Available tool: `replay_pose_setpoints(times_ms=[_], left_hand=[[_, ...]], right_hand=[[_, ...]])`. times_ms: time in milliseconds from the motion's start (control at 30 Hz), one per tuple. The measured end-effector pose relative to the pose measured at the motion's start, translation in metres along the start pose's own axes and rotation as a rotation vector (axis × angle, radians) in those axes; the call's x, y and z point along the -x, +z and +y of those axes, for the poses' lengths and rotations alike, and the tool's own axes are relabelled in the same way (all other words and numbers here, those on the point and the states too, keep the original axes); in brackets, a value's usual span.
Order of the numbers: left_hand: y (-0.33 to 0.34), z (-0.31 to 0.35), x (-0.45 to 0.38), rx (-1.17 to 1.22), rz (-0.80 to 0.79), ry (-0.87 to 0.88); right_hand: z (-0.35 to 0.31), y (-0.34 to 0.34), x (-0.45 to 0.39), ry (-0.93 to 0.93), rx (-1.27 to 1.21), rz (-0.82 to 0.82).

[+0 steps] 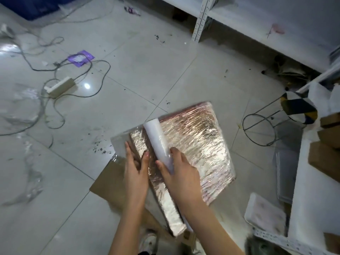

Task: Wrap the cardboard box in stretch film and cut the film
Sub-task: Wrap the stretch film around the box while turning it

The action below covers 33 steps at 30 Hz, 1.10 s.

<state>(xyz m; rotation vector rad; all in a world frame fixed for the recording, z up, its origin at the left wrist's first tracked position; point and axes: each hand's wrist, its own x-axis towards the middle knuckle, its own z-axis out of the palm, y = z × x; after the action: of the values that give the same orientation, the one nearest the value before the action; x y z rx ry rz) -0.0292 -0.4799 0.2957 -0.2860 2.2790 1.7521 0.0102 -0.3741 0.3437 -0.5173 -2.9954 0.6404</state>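
Gripping a smooth white film roll, hands steady the crinkly-wrapped flat box.

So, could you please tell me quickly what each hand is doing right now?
Left hand: open, fingers straight, pressing on the wrapped box.
Right hand: gripping the film roll.
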Motion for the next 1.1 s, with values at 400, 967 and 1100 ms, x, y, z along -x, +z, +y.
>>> replay_pose_setpoints(times_ms=[400, 967, 1100], left_hand=[[-0.017, -0.033, 0.005, 0.016, 0.195, -0.049], [0.044, -0.077, 0.037, -0.931, 0.634, 0.250], [0.041, -0.072, 0.026, -0.896, 0.643, 0.287]], right_hand=[[0.022, 0.017, -0.018, -0.568, -0.051, -0.207], [0.069, 0.033, -0.033, -0.696, -0.214, -0.277], [0.087, 0.030, -0.039, -0.634, -0.441, -0.309]])
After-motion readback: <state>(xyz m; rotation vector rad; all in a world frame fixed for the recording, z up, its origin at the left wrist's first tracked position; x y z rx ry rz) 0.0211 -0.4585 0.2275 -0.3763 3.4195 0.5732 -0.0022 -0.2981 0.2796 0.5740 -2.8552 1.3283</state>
